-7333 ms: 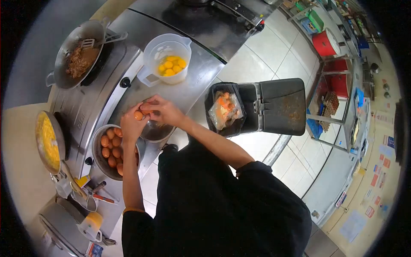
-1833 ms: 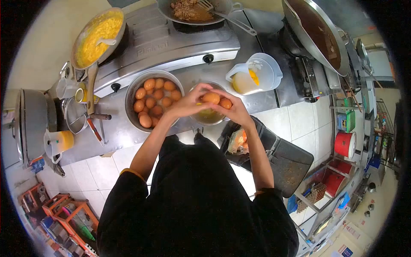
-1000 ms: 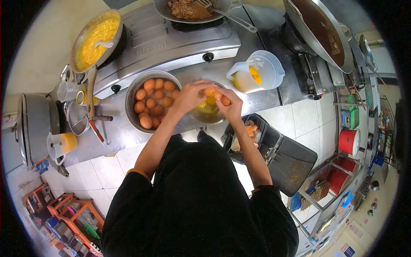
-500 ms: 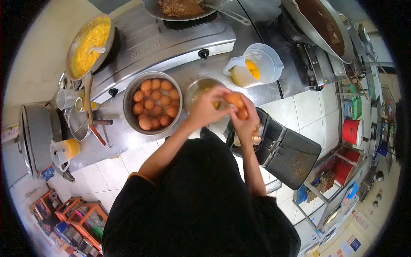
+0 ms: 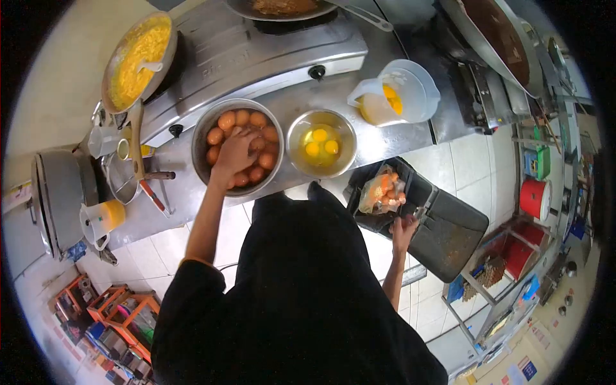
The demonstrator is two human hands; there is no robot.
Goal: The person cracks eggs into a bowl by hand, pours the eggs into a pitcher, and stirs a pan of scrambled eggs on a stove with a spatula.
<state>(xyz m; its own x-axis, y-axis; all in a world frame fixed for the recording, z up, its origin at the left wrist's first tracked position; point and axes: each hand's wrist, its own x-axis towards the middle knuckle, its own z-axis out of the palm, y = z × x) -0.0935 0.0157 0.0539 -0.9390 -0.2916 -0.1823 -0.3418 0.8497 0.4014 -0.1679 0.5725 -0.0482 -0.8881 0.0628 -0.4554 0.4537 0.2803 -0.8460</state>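
Note:
My left hand [image 5: 236, 154] reaches into a metal pot [image 5: 198, 165] of brown eggs [image 5: 256, 174]. Its fingers are apart and rest over the eggs; their tips are partly hidden. My right hand [image 5: 403, 232] is low over a black lidded bin [image 5: 372, 221], near its hinge, with loosely bent fingers and nothing visible in them. Broken eggshells [image 5: 384, 192] and a clear plastic bag lie in the bin. Between the pot and a plastic pitcher [image 5: 420, 96] stands a metal bowl [image 5: 292, 153] with several whole yolks [image 5: 321, 135] in clear egg white.
Behind the bowls stands a gas stove [image 5: 282, 54] with a pan of scrambled egg [image 5: 142, 58] at its left and a pan of brown food [image 5: 282, 8]. A jug of yellow liquid [image 5: 102, 218] and a strainer [image 5: 122, 183] are at left. A large wok [image 5: 462, 19] sits at right.
Both hands have left the spot above the bowl, where they held brown egg shells. My left hand has moved left into the pot; my right hand has dropped to the bin, without the shells.

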